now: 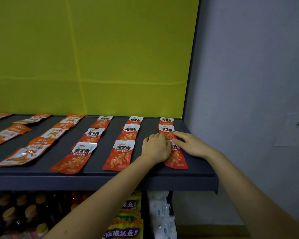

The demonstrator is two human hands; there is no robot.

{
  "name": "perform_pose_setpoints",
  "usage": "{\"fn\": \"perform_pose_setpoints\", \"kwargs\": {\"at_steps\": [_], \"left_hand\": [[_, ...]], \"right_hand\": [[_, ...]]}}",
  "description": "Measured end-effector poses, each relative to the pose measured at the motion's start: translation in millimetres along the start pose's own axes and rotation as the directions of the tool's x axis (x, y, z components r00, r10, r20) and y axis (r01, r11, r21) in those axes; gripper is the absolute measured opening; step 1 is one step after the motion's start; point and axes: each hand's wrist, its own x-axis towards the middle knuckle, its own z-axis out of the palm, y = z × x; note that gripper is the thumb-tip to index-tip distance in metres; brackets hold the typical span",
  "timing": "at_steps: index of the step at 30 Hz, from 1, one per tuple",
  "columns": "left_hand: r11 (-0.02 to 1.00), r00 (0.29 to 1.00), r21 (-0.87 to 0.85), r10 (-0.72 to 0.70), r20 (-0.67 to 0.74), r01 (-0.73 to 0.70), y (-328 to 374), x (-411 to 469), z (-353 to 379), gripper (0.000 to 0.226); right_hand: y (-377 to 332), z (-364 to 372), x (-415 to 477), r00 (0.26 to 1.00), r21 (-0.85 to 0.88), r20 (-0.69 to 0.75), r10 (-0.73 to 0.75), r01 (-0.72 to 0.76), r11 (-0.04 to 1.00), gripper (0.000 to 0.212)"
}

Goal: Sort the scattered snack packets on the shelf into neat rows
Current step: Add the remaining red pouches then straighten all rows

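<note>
On the dark shelf, red snack packets are laid in three rows of three running from near to far, with bare lanes of shelf between the rows. Orange snack packets are spread over the left part, less evenly aligned and some tilted.

Both hands are placed on the rightmost row. The left hand is laid flat with straight fingers over the left edge of the near red packet. The right hand is laid flat on its right side, fingertips reaching the middle red packet. Nothing is gripped by either hand. The far red packet lies just before the yellow back panel.

A narrow bare strip is left between this row and the shelf's right edge, beyond which a grey wall stands. A bare strip is also seen along the front lip.
</note>
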Motion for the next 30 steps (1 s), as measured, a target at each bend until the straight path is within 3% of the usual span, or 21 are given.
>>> {"fn": "perform_pose_setpoints", "kwargs": {"at_steps": [5, 11, 25, 30], "left_hand": [[0.992, 0.997, -0.1, -0.078, -0.019, 0.075, 1.1, 13.1, -7.2, 0.043], [0.966, 0.984, -0.184, -0.18, 0.012, 0.179, 4.3, 37.5, -5.9, 0.049], [0.982, 0.989, -0.123, -0.145, -0.023, 0.141, -2.7, 48.8, 4.4, 0.045], [0.982, 0.986, -0.129, -0.149, -0.079, 0.138, 0.5, 43.9, 2.6, 0.042]], "right_hand": [[0.8, -6.0, 9.6, 1.0, 0.155, -0.02, 0.008, -0.005, 0.988, 0.043], [3.4, -6.4, 33.6, 0.998, 0.226, 0.004, 0.067, -0.066, 0.972, 0.043], [5.1, 1.0, 49.6, 0.991, 0.178, -0.068, 0.111, -0.098, 0.979, 0.048], [3.3, -0.9, 49.7, 0.988, 0.257, -0.089, 0.122, -0.096, 0.962, 0.033]]}}
